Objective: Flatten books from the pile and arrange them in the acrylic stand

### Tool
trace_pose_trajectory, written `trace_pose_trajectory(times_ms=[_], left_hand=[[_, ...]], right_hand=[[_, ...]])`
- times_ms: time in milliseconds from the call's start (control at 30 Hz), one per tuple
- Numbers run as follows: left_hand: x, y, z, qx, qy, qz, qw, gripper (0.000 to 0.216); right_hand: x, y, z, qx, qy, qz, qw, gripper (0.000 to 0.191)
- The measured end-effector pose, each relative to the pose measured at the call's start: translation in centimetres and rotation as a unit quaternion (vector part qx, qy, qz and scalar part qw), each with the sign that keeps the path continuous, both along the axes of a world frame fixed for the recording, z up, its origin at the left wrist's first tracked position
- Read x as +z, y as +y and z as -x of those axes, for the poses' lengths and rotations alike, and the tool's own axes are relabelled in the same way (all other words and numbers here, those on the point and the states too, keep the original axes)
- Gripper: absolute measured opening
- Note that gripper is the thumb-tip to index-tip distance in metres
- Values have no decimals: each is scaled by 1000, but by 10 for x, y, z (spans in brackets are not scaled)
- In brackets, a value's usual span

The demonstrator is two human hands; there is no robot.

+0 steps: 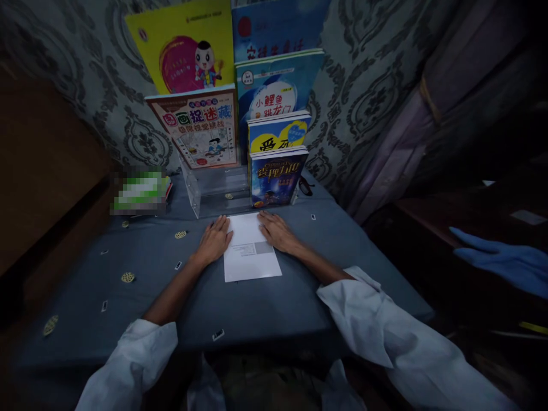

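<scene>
A white sheet or thin booklet (248, 267) lies flat on the dark cloth-covered table (308, 302), with a grey block and small print on its lower half. My left hand (215, 238) rests palm down at its upper left edge, fingers stretched out. On the upper right edge lies my right hand (277, 233), also flat with fingers extended. Neither hand grips anything. Just beyond the paper stands a clear stepped book rack (194, 191). Its front right step holds a dark blue book (276, 180).
Higher on the rack are a brown-bordered picture book (201, 128), a yellow book (180, 45) and several blue ones. A blurred green-and-white stack (141, 193) sits at the left. Dark glasses (305, 186) lie behind the rack's right side. A blue glove (505, 260) shows at far right.
</scene>
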State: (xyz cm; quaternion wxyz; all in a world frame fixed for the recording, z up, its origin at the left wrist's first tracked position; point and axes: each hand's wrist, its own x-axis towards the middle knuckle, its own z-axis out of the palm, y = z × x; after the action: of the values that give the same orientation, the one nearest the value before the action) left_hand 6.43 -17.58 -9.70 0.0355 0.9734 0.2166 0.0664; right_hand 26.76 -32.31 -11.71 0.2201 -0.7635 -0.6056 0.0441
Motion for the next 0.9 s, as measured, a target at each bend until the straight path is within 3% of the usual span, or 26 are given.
trace_pose_trajectory(times_ms=[233,467,900], left_hand=[[8,1,-9,-95,86,36,991,71],[13,-35,-22,-250,109,38,961,75],[16,-87,-17,-345,77,57,934,78]], right_hand=[[4,2,1,-2,-12,16,1000,51],[4,-1,-5,15,16,8,1000,49],[15,-2,-3,19,18,24,999,48]])
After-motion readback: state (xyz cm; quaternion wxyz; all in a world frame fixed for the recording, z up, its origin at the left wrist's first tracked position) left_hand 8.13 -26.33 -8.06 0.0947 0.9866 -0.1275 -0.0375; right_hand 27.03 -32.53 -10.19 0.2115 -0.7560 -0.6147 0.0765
